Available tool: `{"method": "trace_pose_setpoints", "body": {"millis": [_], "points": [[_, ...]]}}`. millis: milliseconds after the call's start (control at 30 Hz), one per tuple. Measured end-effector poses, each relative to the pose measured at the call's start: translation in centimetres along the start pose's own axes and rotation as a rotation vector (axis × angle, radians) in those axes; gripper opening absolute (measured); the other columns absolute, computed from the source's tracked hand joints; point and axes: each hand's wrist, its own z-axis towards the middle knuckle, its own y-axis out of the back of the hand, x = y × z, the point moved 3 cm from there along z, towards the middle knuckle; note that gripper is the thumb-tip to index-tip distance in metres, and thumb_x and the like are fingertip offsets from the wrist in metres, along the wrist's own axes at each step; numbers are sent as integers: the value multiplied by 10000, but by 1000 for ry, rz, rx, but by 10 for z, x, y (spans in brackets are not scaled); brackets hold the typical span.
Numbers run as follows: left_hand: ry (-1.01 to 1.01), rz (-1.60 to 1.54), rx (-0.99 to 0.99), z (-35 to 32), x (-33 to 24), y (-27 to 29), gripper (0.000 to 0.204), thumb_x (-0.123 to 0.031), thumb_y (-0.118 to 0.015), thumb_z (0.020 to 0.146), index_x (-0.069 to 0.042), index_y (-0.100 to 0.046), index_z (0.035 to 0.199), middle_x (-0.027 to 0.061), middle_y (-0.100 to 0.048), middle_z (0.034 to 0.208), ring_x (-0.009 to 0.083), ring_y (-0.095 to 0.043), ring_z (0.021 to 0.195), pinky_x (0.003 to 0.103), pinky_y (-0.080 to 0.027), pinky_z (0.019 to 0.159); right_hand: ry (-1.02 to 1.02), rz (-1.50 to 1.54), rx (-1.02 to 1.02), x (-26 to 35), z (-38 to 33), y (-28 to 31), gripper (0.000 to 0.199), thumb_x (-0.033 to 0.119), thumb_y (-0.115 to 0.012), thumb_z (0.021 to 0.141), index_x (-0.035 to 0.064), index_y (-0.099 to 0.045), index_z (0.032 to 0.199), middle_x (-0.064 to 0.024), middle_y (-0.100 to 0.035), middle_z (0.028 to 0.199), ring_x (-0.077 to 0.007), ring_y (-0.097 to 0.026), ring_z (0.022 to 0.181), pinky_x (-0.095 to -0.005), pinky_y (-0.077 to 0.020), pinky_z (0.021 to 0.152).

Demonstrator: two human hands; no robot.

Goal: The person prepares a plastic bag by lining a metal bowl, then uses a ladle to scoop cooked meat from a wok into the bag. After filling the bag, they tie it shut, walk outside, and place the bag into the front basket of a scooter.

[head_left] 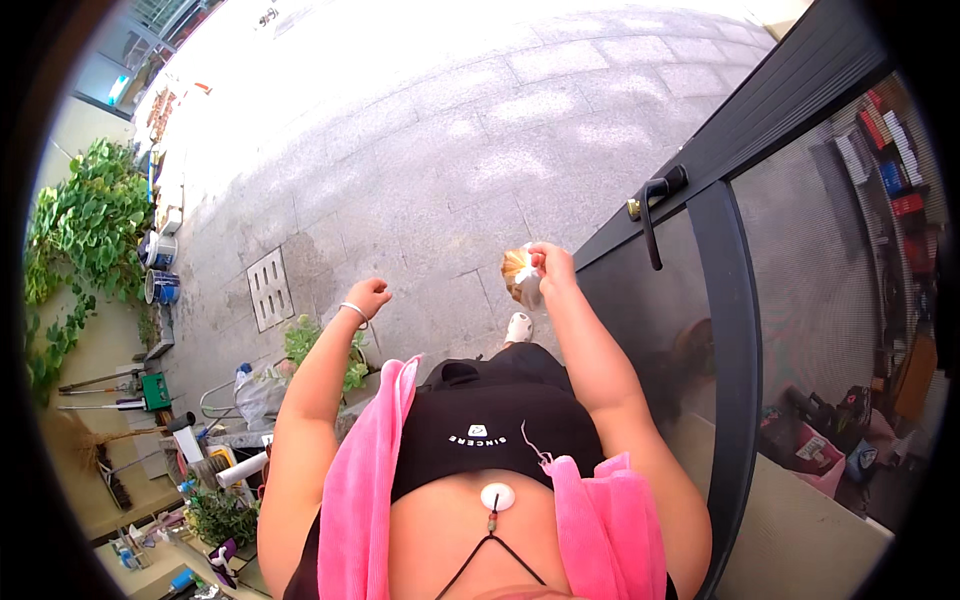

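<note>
My right hand [552, 265] is closed on the top of a small clear plastic bag [519, 274]. Something yellowish brown is inside the bag, but its kind I cannot make out. The bag hangs over the paving, just beyond my foot in a white shoe [519, 327]. To the left, my left hand [369, 296] is held out with its fingers curled in, and nothing shows in it. A silver bangle [354, 314] circles that wrist. A pink towel [362, 480] hangs round my neck, over a black top.
A dark-framed screen door [735, 300] with a lever handle [655, 210] stands close on my right. A slotted drain cover [269, 289] is set in the grey paving [420, 200]. Along the left wall are buckets [161, 286], a climbing plant [95, 220], brooms and potted plants.
</note>
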Motion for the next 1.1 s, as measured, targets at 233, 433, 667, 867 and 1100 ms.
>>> {"method": "trace_pose_setpoints", "body": {"millis": [233,433,667,867,1100], "points": [[953,-302,159,-7,185,29,295,-215,-657,768,-32,-652,999,124,-670,864,186,-647,699,339,-502,581,6,225,-244,117,142,-9,99,27,-607,665,61,-527,619,-28,-517,588,-120,-473,490,-261,-368,459],[1184,-143,297,125,127,69,292,-217,-608,781,-20,-655,991,167,-655,947,254,-628,844,367,-493,704,-41,571,-400,216,273,73,67,95,-595,739,84,-532,720,-24,-565,669,-96,-482,474,-240,-416,487],[406,533,106,587,-133,129,303,-219,-550,796,-6,-658,981,217,-637,1044,334,-606,1014,398,-482,846,80,992,-606,314,320,159,113,190,-610,770,146,-506,762,-48,-600,789,-116,-511,536,-292,-404,555],[-597,-80,184,728,-643,44,370,-211,-609,837,17,-590,1128,164,-653,1054,238,-633,967,325,-486,844,219,1222,-830,353,354,254,158,207,-633,751,162,-482,761,-18,-580,758,-116,-504,522,-274,-381,527],[-1044,336,659,709,-855,-93,344,-137,-619,834,-55,-579,1166,125,-649,1053,222,-638,942,322,-515,801,227,1465,-983,345,364,356,179,215,-643,746,169,-470,733,4,-539,679,-121,-520,530,-262,-365,496]]}}
